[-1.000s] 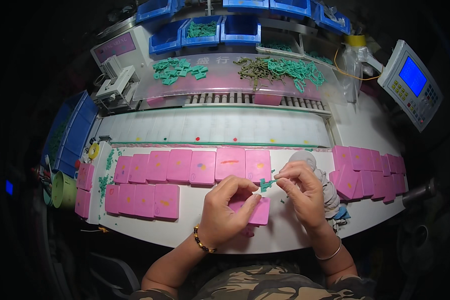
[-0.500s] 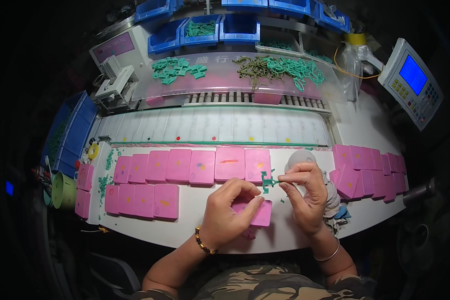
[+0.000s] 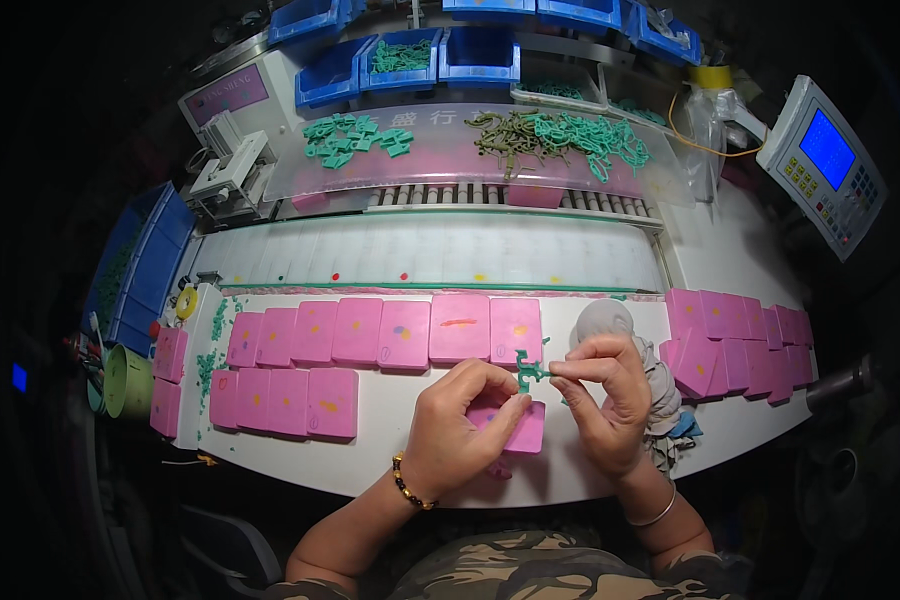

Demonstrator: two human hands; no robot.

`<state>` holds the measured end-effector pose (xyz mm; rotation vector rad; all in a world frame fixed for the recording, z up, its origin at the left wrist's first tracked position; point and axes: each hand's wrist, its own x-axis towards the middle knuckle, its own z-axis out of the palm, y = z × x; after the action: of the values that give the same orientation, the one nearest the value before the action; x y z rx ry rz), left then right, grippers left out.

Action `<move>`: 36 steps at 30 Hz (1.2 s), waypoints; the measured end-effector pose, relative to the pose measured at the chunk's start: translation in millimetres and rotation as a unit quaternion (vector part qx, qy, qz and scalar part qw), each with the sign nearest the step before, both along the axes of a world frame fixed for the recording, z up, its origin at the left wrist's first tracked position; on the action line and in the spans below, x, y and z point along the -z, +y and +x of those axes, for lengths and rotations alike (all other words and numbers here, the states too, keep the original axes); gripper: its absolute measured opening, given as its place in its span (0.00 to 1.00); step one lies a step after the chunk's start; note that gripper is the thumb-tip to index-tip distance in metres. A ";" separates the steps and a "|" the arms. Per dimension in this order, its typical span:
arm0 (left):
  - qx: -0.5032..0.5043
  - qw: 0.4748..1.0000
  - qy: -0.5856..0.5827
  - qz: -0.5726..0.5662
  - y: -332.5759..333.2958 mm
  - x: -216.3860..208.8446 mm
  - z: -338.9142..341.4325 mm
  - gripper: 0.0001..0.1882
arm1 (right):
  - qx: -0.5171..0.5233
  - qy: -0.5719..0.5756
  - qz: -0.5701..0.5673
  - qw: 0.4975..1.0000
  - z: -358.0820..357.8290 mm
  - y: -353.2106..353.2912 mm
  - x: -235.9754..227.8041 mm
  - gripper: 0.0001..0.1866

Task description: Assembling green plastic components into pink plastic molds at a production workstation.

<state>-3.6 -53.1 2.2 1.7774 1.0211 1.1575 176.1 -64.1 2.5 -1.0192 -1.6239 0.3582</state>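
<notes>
Right hand (image 3: 615,415): fingertips pinched on green piece (image 3: 527,374). Left hand (image 3: 457,420): fingertips nearly together, grip unclear; pink block (image 3: 525,430) beneath, partly hidden.

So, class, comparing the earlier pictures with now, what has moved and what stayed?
The coloured dots on the white strip have slid left. The green piece, pinched in the right hand, has turned, then shifted slightly left toward the left hand; whether they touch is unclear. Nothing was visibly let go. The rows of pink blocks stayed put.
</notes>
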 end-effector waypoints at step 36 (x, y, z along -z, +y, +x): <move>0.016 0.995 -0.007 -0.095 0.2 -1.1 -6.4 0.03 | -0.052 0.178 -0.147 0.972 5.8 -0.1 14.4 0.09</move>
<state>-10.0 -52.9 3.3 1.6285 1.0550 1.0165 181.9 -64.2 -11.8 -1.0223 -1.3229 0.8251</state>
